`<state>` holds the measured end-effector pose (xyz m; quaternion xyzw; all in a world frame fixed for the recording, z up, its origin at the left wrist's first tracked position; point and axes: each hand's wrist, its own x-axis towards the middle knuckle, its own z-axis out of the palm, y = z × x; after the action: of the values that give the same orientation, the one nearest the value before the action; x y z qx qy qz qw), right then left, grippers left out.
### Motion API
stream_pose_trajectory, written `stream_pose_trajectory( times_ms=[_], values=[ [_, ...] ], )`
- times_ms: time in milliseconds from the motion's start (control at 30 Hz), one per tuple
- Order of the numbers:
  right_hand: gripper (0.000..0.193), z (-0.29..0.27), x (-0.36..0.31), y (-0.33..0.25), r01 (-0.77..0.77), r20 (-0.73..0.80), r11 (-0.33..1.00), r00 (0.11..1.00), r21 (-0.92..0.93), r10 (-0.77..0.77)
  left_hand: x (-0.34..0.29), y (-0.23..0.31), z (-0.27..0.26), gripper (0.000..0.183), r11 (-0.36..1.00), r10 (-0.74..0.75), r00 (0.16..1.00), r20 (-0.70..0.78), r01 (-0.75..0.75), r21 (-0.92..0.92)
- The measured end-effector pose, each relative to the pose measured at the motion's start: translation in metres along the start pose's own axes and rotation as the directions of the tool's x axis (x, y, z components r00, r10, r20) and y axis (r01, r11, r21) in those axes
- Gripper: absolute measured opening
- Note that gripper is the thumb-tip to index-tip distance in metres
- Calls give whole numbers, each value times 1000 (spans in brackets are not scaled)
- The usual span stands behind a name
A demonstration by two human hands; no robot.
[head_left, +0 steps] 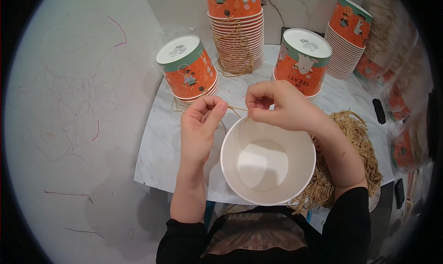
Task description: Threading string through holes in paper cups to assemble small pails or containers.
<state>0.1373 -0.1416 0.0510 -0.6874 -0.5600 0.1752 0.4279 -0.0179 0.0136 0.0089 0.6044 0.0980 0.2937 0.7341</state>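
A white-lined paper bucket (230,162) stands close in front of me, its mouth facing up and its inside showing bare. Just beyond its far rim a thin tan cord (237,109) stretches between my hands. My left hand (198,125) pinches one part of the cord between thumb and forefinger, left of the bucket. Over the far rim, my right hand (279,105) has its fingers closed on the cord, and they partly hide it there. To the right of the bucket, below my right forearm, lies a heap of tan cords (355,144).
Upside-down orange buckets stand at the left (189,77) and right (300,68). Behind them rise a tall bucket stack (237,45) with cords draped on it and another stack (346,42). Plastic-wrapped buckets (399,95) line the right edge, near a black object (379,111). A scribbled white wall (83,102) bounds the left.
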Motion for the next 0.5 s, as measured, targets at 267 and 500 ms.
stream_pose_trajectory(
  times_ms=[267, 500],
  values=[
    [18, 2, -1, -12, 82, -19, 996, 996, -20, -83, -3, -1, 6, 11, 999, -14, 995, 103, 18, -38],
    [12, 1, -1, -7, 95, -54, 994, 994, 53, -92, 0, -3, 1, 11, 1000, 2, 997, 83, 0, -25]
  ],
)
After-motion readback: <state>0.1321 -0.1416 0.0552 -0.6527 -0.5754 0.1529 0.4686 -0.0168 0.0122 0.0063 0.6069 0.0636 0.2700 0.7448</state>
